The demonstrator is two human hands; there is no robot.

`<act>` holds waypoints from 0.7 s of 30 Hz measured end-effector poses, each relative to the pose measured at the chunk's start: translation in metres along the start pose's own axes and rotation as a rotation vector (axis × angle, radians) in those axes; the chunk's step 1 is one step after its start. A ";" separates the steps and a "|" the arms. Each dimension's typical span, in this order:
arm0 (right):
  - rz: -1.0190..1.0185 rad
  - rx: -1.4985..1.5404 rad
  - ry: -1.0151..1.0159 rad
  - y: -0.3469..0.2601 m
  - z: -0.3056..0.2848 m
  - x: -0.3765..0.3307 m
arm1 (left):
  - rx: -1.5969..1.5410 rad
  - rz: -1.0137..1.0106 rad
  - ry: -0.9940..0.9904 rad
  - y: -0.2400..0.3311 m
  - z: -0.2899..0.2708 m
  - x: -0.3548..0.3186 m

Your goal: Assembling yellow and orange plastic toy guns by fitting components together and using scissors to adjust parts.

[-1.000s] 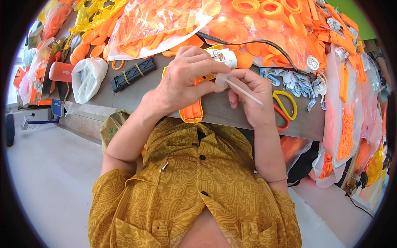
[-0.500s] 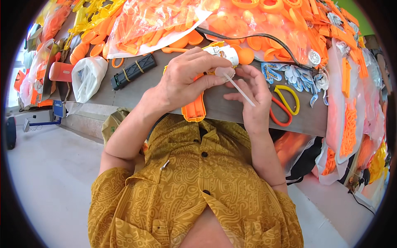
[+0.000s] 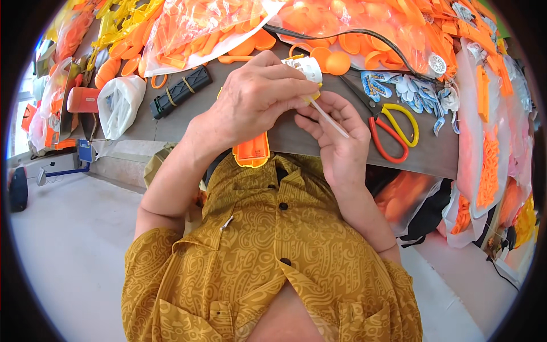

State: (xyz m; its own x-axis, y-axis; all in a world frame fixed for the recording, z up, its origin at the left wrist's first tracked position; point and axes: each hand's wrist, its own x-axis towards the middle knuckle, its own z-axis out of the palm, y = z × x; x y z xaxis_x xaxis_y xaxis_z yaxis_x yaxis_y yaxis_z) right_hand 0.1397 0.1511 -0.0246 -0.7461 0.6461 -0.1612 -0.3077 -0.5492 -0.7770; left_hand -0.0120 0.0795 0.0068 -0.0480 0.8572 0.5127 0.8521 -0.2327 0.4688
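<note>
A thin white plastic stick point(image 3: 331, 119) slants from the fingertips of my left hand point(image 3: 259, 97) down across the fingers of my right hand point(image 3: 345, 134). The left thumb and forefinger pinch around its upper end, hiding the round piece there. My right fingers are curled against the stick, their tips close to the left ones. Just beyond the hands sits a white cylindrical part point(image 3: 309, 68). An orange plastic shell point(image 3: 251, 150) projects from beneath my left hand at the table's near edge; the hand covers the rest of it.
Red-and-yellow-handled scissors point(image 3: 390, 139) lie right of my hands, beside blue-and-white stickers point(image 3: 413, 94). Left are a black banded block point(image 3: 181, 92), a white bag point(image 3: 121, 108) and a red cylinder point(image 3: 83, 99). Bags of orange parts point(image 3: 353, 23) fill the table's back. A black cable point(image 3: 364, 32) crosses them.
My left fingertips have closed over the stick's translucent round end, which showed before. My right fingers have curled in closer. The orange shell has shifted slightly left.
</note>
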 end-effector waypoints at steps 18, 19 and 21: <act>-0.041 -0.081 -0.026 0.003 0.004 -0.002 | -0.057 -0.108 0.035 0.002 -0.001 0.003; -0.044 -0.086 -0.032 0.002 0.004 -0.002 | -0.031 -0.087 0.038 0.002 -0.001 0.003; -0.047 -0.082 -0.037 0.003 0.003 -0.002 | -0.019 -0.081 0.033 0.002 -0.001 0.002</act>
State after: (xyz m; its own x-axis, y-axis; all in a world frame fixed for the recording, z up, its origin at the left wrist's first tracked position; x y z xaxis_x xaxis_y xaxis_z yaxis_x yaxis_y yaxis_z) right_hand 0.1382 0.1465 -0.0245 -0.7536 0.6494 -0.1022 -0.2947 -0.4727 -0.8305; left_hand -0.0114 0.0806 0.0095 -0.1337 0.8581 0.4957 0.8347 -0.1722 0.5231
